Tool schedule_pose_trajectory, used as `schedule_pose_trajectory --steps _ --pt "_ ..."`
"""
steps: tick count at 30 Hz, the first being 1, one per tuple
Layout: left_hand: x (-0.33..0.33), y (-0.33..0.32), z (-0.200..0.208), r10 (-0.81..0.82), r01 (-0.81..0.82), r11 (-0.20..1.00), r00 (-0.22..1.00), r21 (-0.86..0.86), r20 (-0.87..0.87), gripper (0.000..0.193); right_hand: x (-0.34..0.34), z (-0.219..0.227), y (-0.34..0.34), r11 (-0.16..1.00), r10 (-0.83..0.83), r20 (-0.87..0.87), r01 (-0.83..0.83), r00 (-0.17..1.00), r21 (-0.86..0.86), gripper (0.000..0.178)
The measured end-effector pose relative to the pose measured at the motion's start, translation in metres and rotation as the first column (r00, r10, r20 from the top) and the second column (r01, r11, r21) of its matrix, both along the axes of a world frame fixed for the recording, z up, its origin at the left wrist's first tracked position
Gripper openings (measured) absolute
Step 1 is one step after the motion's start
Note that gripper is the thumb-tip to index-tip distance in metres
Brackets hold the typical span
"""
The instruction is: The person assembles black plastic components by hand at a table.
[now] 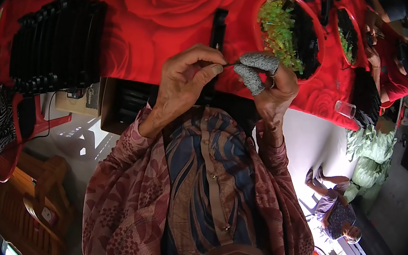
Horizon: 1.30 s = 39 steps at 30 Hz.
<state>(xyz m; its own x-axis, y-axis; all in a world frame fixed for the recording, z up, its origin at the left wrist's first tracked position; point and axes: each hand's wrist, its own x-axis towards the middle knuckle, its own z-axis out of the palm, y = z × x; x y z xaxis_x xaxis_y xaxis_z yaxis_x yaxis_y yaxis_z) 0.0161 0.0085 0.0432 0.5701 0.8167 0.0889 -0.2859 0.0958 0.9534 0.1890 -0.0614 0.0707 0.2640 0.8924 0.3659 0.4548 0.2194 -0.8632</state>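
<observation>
Over the near edge of the red rose-patterned table (pixel 122 51), my two hands meet around a small, thin dark piece (pixel 228 65). My left hand (pixel 180 77) pinches one end between thumb and forefinger. Grey knitted covers wrap the thumb and forefinger of my right hand (pixel 277 86), which closes near the piece's other end; its exact grip is hard to see. A long black plastic strip (pixel 219 25) lies on the table just beyond my hands. Beside my right hand stands an oval red basin (pixel 322 28) with yellow-green clear pieces (pixel 276 31) and black pieces (pixel 307 40).
Long black parts (pixel 56 43) lie stacked at the far left. Further right are a second basin (pixel 356 29), a clear cup (pixel 346 109) at the table edge, and a co-worker's arm (pixel 374 55). An open cardboard box (pixel 106 108) sits below the table edge.
</observation>
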Motion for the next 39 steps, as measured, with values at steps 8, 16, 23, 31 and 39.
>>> schedule_pose_trajectory --steps 8,16,23,31,39 --pt "-0.025 -0.008 -0.019 -0.126 0.130 0.991 0.977 0.013 -0.174 0.015 -0.008 -0.021 -0.015 0.983 0.117 0.037 -0.111 0.992 -0.146 0.022" --pt "-0.032 -0.028 -0.028 -0.145 0.115 0.986 0.948 -0.120 -0.283 0.012 -0.022 -0.058 -0.045 0.981 0.016 -0.598 -0.129 0.801 -0.147 0.015" --pt "-0.002 -0.022 -0.021 0.164 -0.024 0.978 0.704 0.207 -0.691 0.035 0.013 -0.055 -0.058 0.955 -0.204 -0.635 0.009 0.745 -0.297 0.015" --pt "0.028 -0.018 -0.028 0.305 0.170 0.880 0.516 0.444 -0.801 0.049 0.005 -0.062 -0.057 0.971 -0.134 -0.638 -0.029 0.758 -0.239 0.015" --pt "0.031 -0.019 -0.029 0.348 0.231 0.818 0.532 0.527 -0.772 0.055 0.021 -0.055 -0.052 0.961 -0.260 -0.581 0.147 0.772 -0.235 0.015"
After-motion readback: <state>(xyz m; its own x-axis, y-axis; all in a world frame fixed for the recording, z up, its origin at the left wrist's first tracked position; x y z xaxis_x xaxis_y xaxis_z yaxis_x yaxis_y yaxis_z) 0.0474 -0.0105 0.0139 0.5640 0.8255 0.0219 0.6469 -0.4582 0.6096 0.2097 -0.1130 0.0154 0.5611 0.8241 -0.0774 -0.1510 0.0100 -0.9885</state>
